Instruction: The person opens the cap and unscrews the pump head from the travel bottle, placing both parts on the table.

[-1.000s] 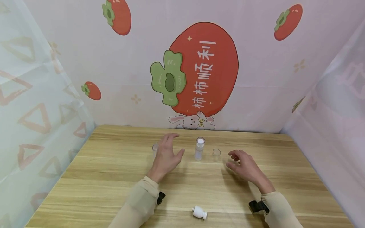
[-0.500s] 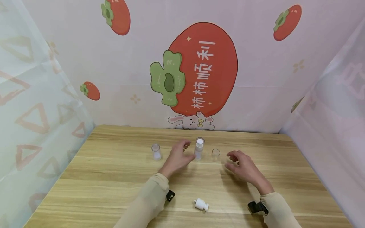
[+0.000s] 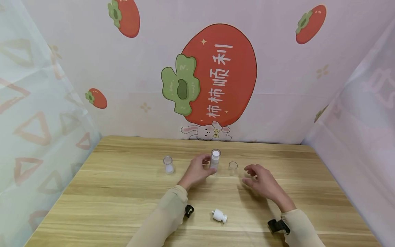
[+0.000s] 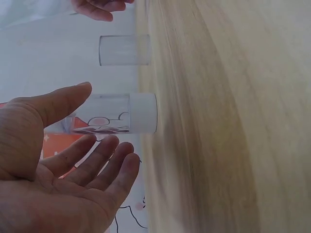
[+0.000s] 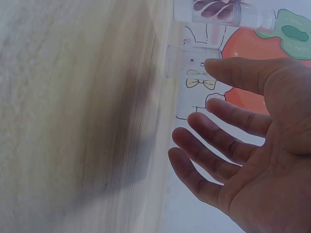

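Observation:
In the head view a clear bottle (image 3: 215, 158) with a white neck stands upright near the back of the table. My left hand (image 3: 197, 170) is around its left side, thumb in front and fingers behind. The left wrist view has the bottle (image 4: 112, 108) with its white base between the spread thumb and loosely bent fingers. To its right stands a short clear cylinder (image 3: 232, 168), like a cap. My right hand (image 3: 261, 180) hovers just right of this cylinder, holding nothing. In the right wrist view, the thumb tip overlaps the cylinder (image 5: 187, 60).
A small clear container with white inside (image 3: 168, 165) stands to the left of the left hand. A white pump head (image 3: 219, 215) lies on its side near the front of the wooden table (image 3: 123, 192). A printed cloth wall (image 3: 265, 113) rises behind the table.
My left hand has moved right, away from the small left container and up to the tall clear bottle. The right hand has stayed almost still.

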Available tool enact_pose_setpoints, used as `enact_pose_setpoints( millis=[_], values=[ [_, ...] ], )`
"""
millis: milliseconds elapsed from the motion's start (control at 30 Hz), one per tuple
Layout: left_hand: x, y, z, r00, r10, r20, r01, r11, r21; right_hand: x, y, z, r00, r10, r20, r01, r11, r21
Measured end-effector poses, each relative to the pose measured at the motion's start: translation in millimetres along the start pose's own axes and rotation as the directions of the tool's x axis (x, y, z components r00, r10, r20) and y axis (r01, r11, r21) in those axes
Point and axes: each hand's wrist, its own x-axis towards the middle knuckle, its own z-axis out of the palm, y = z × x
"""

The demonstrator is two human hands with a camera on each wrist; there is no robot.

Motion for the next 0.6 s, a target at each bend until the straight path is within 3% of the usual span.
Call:
enact_pose_setpoints(
  millis=[267, 600],
  values=[
    [3.6, -2.3, 5.1, 1.0, -0.016, 0.006, 0.016, 1.0, -0.026, -0.6, -3.1, 1.5, 1.0, -0.001, 0.004, 0.001, 1.0, 0.01],
    [6.0, -4.4, 7.6, 1.0, 0.019, -0.009, -0.019, 0.999, -0.037, 0.1, -5.0, 2.8, 0.999, -0.043, -0.011, 0.043, 0.999, 0.006]
  ],
)
